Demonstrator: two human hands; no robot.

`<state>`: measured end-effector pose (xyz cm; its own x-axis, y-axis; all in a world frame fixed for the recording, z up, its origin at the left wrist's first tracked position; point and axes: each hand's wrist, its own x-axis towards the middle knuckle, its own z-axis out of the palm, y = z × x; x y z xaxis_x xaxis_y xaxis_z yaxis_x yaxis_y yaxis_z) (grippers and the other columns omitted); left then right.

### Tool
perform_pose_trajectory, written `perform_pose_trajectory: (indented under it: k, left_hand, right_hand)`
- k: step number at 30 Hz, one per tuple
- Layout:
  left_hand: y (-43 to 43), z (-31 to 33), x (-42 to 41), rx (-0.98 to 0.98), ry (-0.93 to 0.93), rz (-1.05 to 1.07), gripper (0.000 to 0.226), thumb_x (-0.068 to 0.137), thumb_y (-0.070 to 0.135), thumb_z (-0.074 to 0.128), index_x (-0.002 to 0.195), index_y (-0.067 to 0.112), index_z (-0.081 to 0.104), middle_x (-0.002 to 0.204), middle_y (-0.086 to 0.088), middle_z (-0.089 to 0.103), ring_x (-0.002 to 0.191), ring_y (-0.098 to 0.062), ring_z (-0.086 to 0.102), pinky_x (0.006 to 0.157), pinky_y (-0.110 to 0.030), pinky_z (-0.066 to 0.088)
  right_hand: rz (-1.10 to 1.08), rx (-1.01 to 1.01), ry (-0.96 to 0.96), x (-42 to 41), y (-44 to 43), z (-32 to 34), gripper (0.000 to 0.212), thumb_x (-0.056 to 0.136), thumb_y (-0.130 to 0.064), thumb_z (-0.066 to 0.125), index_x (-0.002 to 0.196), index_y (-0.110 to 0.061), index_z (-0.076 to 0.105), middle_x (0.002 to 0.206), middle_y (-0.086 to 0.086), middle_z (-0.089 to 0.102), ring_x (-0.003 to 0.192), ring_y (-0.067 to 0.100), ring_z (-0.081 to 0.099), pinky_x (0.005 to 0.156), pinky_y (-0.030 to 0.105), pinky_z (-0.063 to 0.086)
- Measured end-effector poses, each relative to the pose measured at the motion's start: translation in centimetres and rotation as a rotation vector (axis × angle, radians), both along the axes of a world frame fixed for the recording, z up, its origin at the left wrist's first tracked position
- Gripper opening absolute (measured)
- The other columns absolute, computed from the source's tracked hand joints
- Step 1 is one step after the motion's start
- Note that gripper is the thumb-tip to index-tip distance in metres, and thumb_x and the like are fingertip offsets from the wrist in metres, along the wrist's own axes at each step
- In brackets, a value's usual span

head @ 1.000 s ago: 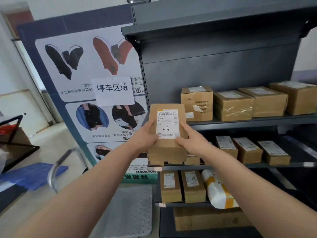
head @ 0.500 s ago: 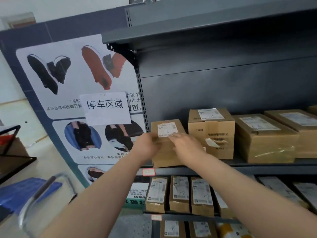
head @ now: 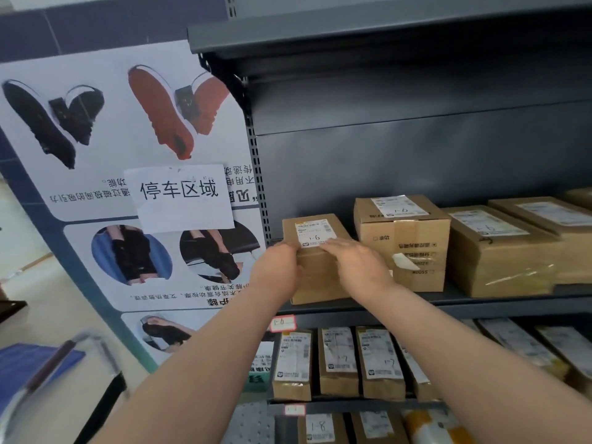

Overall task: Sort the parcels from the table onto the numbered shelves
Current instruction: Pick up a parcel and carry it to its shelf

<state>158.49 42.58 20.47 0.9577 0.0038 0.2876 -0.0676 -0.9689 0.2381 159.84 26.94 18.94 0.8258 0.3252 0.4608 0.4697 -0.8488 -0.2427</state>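
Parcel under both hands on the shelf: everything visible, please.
Brown cardboard parcel, closed, flat on the grey metal shelf at its left end, beside a bigger taped box. White shipping label with a handwritten number on top. The left hand grips its near-left corner; the right hand rests across its top front edge.

My left hand (head: 277,270) and right hand (head: 355,267) are bare. My left forearm (head: 205,363) and right forearm (head: 464,347) are bare too, right down to the view's lower edge.

Soft, even daylight from the left; edges bow outward, lower-left corner blurs.
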Motion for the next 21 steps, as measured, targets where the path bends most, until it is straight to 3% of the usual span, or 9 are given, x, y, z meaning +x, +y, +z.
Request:
perform_pose_trajectory:
  k: [4,6,11,15,21]
  left_hand:
    - [0.1,-0.1,-0.4,0.125,0.052,-0.055,0.043,0.09,0.004,0.052,0.131,0.012,0.042,0.137,-0.008,0.044,0.112,-0.031,0.057,0.085,-0.04,0.048]
    - [0.4,0.0,-0.8,0.07,0.074,-0.077,0.048,0.09,0.006,0.055,0.135,0.012,0.038,0.143,-0.009,0.038,0.12,-0.032,0.05,0.093,-0.043,0.046]
    - [0.8,-0.3,-2.7,0.136,-0.173,-0.25,0.057,0.088,0.012,0.057,0.143,0.011,0.038,0.152,-0.008,0.034,0.14,-0.029,0.029,0.112,-0.042,0.032]
    - [-1.4,-0.5,-4.9,0.17,-0.207,-0.455,0.049,0.091,0.016,0.055,0.139,0.015,0.047,0.149,-0.005,0.04,0.139,-0.026,0.03,0.11,-0.043,0.035]
    - [-8.5,-2.7,-8.3,0.231,-0.049,-0.773,0.041,0.094,0.023,0.056,0.134,0.02,0.051,0.137,-0.002,0.05,0.126,-0.023,0.041,0.1,-0.04,0.044]
  right_hand:
    - [-0.044,-0.052,0.027,-1.4,0.4,0.7,0.06,0.092,-0.004,0.055,0.146,-0.025,0.038,0.154,-0.001,0.034,0.143,0.016,0.028,0.116,0.037,0.024]
    - [-0.061,-0.042,0.022,-2.4,0.2,0.9,0.058,0.094,-0.006,0.052,0.146,-0.025,0.036,0.156,-0.002,0.03,0.145,0.014,0.022,0.115,0.037,0.027]
    - [-0.142,-0.098,-0.016,-6.0,-1.0,-0.4,0.059,0.091,-0.007,0.054,0.145,-0.026,0.038,0.15,-0.002,0.04,0.139,0.016,0.037,0.112,0.038,0.036]
    - [-0.329,-0.19,0.031,-10.0,-3.0,-2.2,0.05,0.087,-0.013,0.058,0.135,-0.025,0.046,0.132,0.001,0.056,0.115,0.022,0.055,0.093,0.038,0.049]
    - [-0.64,-0.226,0.213,-19.4,-9.1,-5.4,0.049,0.092,-0.015,0.053,0.139,-0.024,0.044,0.131,0.002,0.052,0.122,0.023,0.048,0.098,0.037,0.042]
